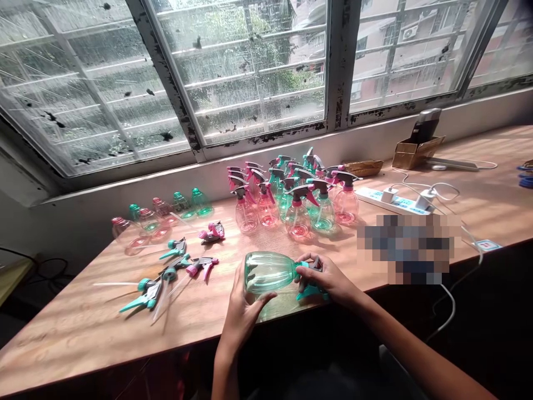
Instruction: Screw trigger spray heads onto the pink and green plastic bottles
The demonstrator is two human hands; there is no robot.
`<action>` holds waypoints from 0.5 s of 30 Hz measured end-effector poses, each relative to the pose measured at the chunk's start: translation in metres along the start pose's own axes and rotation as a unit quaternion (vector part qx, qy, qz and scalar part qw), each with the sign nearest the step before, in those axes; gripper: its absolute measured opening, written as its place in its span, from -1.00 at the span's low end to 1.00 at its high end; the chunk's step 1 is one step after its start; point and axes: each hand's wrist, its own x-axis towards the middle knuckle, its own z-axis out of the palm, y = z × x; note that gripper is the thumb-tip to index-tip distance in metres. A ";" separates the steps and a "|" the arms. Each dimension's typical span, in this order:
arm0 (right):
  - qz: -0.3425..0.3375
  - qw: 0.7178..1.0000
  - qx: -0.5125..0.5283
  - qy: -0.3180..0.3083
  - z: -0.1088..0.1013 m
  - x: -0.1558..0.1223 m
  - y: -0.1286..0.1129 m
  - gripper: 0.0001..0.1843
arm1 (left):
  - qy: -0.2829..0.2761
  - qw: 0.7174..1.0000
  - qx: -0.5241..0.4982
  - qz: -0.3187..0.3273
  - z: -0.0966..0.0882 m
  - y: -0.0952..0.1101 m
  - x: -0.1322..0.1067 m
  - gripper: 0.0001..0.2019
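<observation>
A clear green spray bottle [270, 272] lies sideways in the air above the table's front edge, its base to the left. Around the base end, my left hand [245, 300] is closed with the thumb below. My right hand [320, 275] grips the green-and-grey spray head [310, 289] at the bottle's neck. The head sits against the neck; whether it is fully screwed on I cannot tell. To the left lie several loose spray heads with straws, among them a green one [147, 291] and a pink one [202, 266].
Several bottles with heads fitted, such as a pink one [298, 214], stand in a group by the wall. Headless bottles [202, 201] stand at the back left. A power strip [391, 199] with cables and a cardboard box [416, 151] are on the right.
</observation>
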 end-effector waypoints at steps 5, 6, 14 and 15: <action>-0.006 1.000 0.023 -0.006 0.000 0.002 0.000 -0.57 | -0.009 1.000 -0.004 0.006 0.000 0.002 -0.001 -0.21; -0.007 1.000 0.029 -0.006 0.000 0.003 0.000 -0.57 | -0.018 1.000 -0.024 -0.003 0.001 0.002 -0.001 -0.22; -0.003 1.000 0.016 -0.007 -0.001 0.002 0.001 -0.54 | -0.023 0.999 -0.032 -0.023 0.002 0.005 0.002 -0.24; -0.006 1.000 0.018 -0.005 -0.001 0.002 0.001 -0.56 | -0.022 0.999 -0.025 -0.019 0.002 0.005 0.003 -0.29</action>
